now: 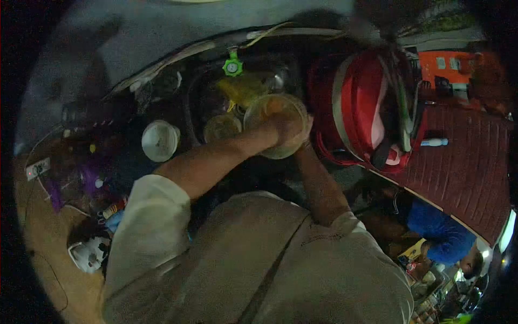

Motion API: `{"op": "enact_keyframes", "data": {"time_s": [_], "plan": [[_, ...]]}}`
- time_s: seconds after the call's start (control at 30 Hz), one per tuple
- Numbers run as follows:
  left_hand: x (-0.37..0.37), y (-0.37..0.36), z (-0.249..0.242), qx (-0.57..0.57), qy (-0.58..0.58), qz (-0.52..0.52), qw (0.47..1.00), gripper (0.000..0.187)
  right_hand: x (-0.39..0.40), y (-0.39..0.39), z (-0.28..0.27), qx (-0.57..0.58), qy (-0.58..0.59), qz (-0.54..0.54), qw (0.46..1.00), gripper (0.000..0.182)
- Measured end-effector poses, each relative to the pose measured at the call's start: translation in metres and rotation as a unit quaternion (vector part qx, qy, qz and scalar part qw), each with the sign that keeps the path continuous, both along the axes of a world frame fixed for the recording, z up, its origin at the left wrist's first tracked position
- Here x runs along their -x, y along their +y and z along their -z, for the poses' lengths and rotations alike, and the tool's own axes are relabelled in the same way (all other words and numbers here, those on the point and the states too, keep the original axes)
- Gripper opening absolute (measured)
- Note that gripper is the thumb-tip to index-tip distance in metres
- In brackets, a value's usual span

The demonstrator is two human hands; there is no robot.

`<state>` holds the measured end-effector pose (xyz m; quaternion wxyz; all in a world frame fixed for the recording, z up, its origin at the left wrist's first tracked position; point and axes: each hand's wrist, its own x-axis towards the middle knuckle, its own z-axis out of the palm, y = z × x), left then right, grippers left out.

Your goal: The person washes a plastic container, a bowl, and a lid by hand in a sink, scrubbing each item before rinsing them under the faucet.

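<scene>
A round, pale, see-through bowl [263,108] is tilted over a dark sink [193,94]. My left hand [286,128] reaches down inside it, its fingers blurred and hard to make out. My right hand [307,131] grips the bowl's right side near the rim. Just left of this bowl sits another round container [222,127], lower in the sink. Behind them lies a blurred yellow item [243,89], possibly cloth or a bag. A bright green tap handle [233,67] stands above the sink.
A white tub [160,141] stands left of the sink. To the right is a red rack or basket [367,102] beside a ribbed dark-red surface [458,162]. An orange panel [475,67] is behind. A person in blue [445,232] is at lower right. The light is dim.
</scene>
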<state>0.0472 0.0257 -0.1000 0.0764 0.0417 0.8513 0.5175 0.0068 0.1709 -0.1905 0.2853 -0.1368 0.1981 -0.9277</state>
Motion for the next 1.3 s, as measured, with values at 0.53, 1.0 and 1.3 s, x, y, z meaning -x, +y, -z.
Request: {"op": "enact_keyframes", "data": {"time_s": [0.53, 1.0, 1.3], "plan": [[0.05, -0.021, -0.009, 0.06, -0.015, -0.019, 0.998, 0.034, -0.002, 0.0, -0.063, -0.039, -0.138, 0.002, 0.99, 0.05], [0.057, -0.011, -0.03, 0.073, -0.036, 0.068, 0.994, 0.037, -0.007, 0.017, -0.101, 0.058, -0.247, -0.017, 0.967, 0.06], [0.079, -0.012, -0.04, 0.075, -0.056, 0.127, 0.987, 0.039, -0.028, 0.023, -0.164, 0.093, -0.155, -0.043, 0.983, 0.062]]}}
